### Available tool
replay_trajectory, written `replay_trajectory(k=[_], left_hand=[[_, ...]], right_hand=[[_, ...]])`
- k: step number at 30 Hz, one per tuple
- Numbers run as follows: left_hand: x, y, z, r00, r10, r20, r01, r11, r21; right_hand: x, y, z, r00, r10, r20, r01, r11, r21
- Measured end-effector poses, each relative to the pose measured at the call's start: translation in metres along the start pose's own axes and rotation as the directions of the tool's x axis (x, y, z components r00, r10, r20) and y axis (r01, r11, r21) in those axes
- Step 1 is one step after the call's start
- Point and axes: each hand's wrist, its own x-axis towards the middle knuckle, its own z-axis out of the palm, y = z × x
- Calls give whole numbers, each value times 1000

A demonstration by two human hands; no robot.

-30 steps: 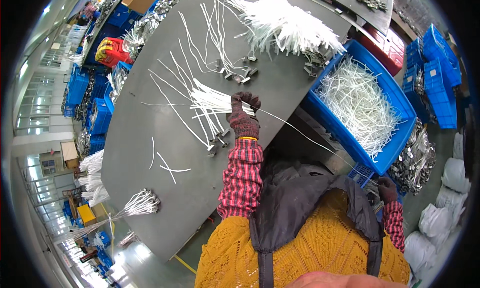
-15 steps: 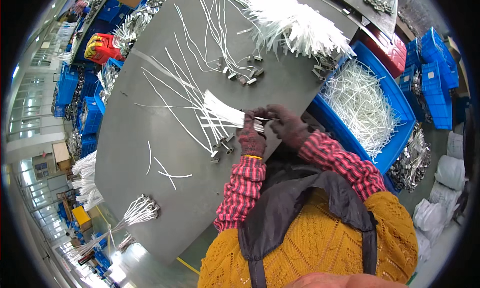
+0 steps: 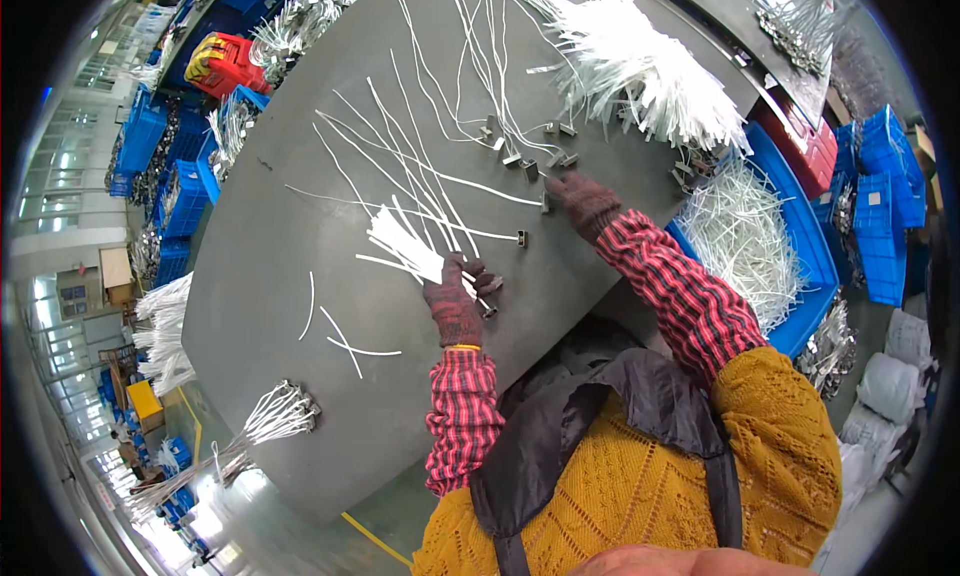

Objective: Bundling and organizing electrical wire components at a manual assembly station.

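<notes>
Left hand (image 3: 455,301), gloved, fingers closed around a bundle of white cords (image 3: 405,246), pinning them flat on the grey table (image 3: 270,276) so the ends stay together. Right hand (image 3: 583,202) reaches out, fingertips pinching 1 metal clip (image 3: 546,204) off the table.

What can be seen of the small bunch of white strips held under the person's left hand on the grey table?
The small bunch of thin white strips looks like flat plastic or coated wire. The pieces are straight, gathered side by side, and fan out slightly toward the upper left. It lies flat on the grey tabletop, its near ends pinned or gripped by the gloved left hand. Small metal end pieces sit by the fingers. Loose longer white strips cross just beyond it.
</notes>
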Motion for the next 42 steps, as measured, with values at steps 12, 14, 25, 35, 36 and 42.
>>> replay_trajectory(k=[12,14,25,35,36,42], left_hand=[[-24,-105,120,974,154,165,-180,971,159],[-42,-82,158,949,-310,48,310,951,7],[-40,-124,149,943,-125,310,227,920,-320],[-33,-87,134,963,-26,268,112,944,-311],[-30,-80,126,967,-21,253,99,949,-299],[-41,-83,106,904,-62,422,180,952,-246]], right_hand=[[-139,-24,-60,996,-70,63,44,937,346],[-178,-18,-45,997,24,67,-48,915,400],[-567,140,32,521,853,31,-749,439,496],[-685,214,100,430,896,111,-715,264,647],[-671,211,92,462,881,98,-722,310,618],[-528,166,67,668,740,80,-608,481,632]])
